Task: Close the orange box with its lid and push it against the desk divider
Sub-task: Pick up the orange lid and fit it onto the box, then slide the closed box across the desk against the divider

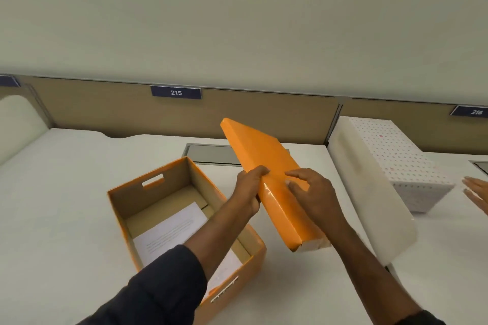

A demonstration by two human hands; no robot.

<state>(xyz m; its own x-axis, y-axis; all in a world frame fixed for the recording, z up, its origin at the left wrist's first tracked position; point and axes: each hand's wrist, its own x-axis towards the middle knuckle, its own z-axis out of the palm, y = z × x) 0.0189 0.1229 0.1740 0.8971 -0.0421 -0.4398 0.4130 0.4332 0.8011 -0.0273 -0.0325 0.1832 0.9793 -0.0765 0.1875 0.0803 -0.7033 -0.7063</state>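
An open orange box (pixel 126 208) with a brown inside stands on the white desk, with white sheets of paper (pixel 171 232) lying in it. Its orange lid (pixel 264 158) is in the air to the right of the box, tilted with its top facing me. My left hand (pixel 248 190) grips the lid's left long edge. My right hand (pixel 314 195) rests on the lid's top and right edge, fingers spread. The brown desk divider (pixel 105 111) runs along the back of the desk, well behind the box.
A grey cable hatch (pixel 208 153) is set in the desk behind the box. A white side partition (pixel 369 192) stands at the right, with a dotted white box (pixel 401 161) beyond it. Another person's hand (pixel 478 192) shows at the right edge. Tags 215 (pixel 176 92) and 216 sit on the divider.
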